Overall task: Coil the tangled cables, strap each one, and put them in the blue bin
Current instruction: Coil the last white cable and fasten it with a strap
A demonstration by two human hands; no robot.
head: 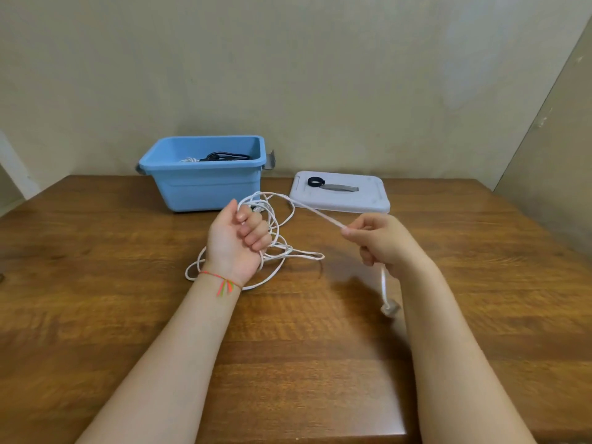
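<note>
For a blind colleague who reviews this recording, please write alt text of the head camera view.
A person's left hand grips loose loops of a white cable above a wooden table, while the right hand pinches a taut stretch of it, its plug end dangling. Behind stand a blue bin already holding cables and a white lid carrying two straps.

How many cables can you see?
3. A white cable held by the left hand and right hand; a black cable and another white cable in the blue bin. More may hide inside.
</note>
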